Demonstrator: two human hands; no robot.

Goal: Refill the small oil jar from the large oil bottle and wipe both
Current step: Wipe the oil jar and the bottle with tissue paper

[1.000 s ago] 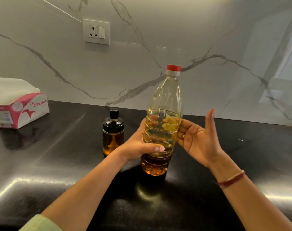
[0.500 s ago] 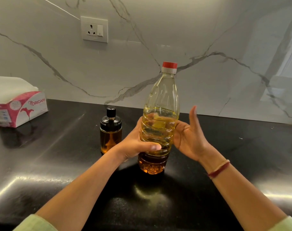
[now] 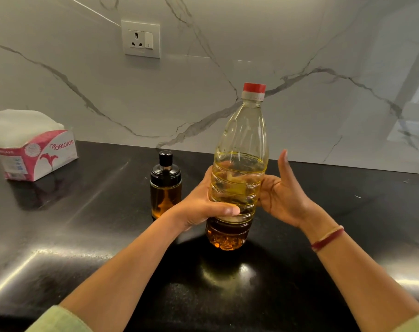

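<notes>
bottle (image 3: 242, 130) 1 | jar (image 3: 166, 185) 1 (both oil) | tissue pack (image 3: 43, 156) 1 | socket (image 3: 141, 39) 1

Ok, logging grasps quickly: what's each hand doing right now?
Left hand: grips the large oil bottle.
Right hand: fingers curled on the same bottle, thumb raised.

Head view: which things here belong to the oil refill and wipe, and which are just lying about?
Job: large oil bottle, held by left hand and right hand; small oil jar; tissue pack, likely for wiping.
Lying about: wall socket.
</notes>
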